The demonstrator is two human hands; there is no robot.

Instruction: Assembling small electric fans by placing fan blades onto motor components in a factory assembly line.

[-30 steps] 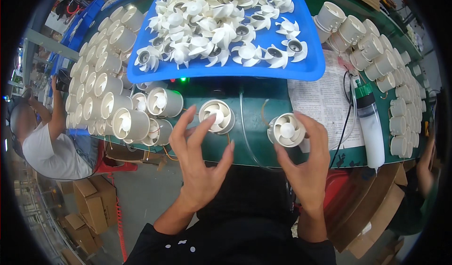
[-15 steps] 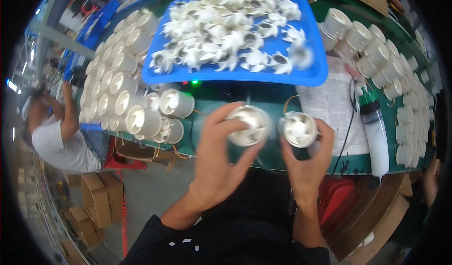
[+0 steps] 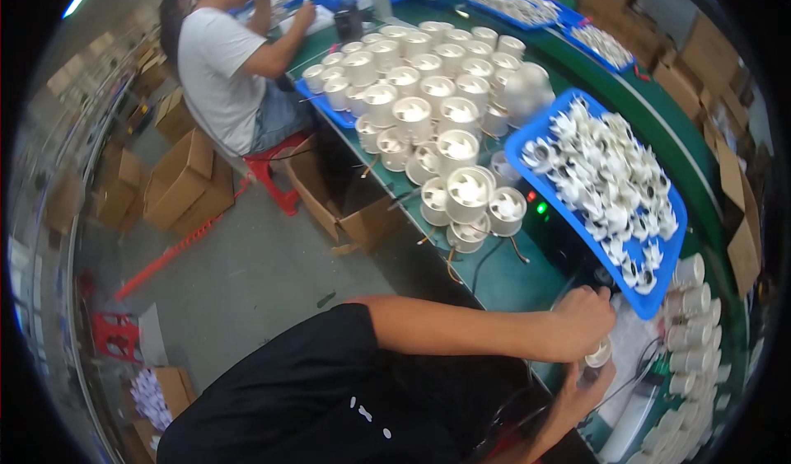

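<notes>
My right hand (image 3: 581,394) is wrapped around a white fan housing (image 3: 599,354), a short round cup, near the table's front edge. Just above it is my left hand (image 3: 583,324), its fingers curled together by the cup's rim. What those fingers hold, if anything, is hidden behind the knuckles. Beyond my hands lies a blue tray (image 3: 540,194) heaped with white fan impellers (image 3: 614,167). To its left stand many white fan housings (image 3: 412,118) with impellers inside, some stacked on others, short wires hanging from the nearest ones.
A glue syringe (image 3: 630,423) with white contents lies right of my hands, beside more rows of white housings (image 3: 690,332). Small red and green lights (image 3: 540,208) glow under the tray's edge. Another person (image 3: 227,68) sits at the far left. Cardboard boxes (image 3: 189,184) stand on the floor.
The view has swung left. My hands, earlier apart with one fan housing each, are now close together at a single visible housing in my right hand. The left hand's housing no longer shows there.
</notes>
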